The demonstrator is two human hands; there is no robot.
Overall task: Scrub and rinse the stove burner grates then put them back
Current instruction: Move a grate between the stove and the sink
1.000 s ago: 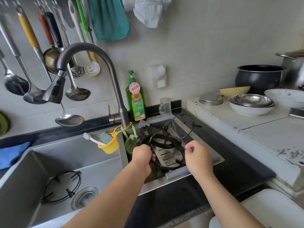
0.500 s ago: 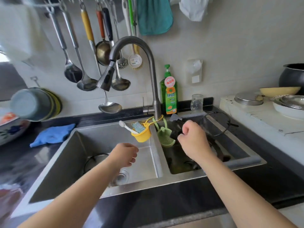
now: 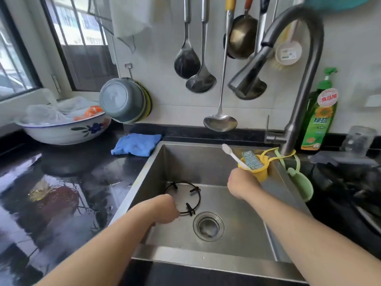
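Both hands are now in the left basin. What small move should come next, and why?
Probably the right hand takes the toothbrush from the yellow caddy, since it is right at the handle while the left hand is at the wire grate.

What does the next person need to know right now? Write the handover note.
Left hand: down on the grate in the left basin, grip hidden.
Right hand: at the yellow caddy, by the brush; grip hidden.
Tap: no water visible.
Right basin is blurred, contents unclear.
Done: one grate is in the sink.
Left: scrub, rinse, return grates to the stove.
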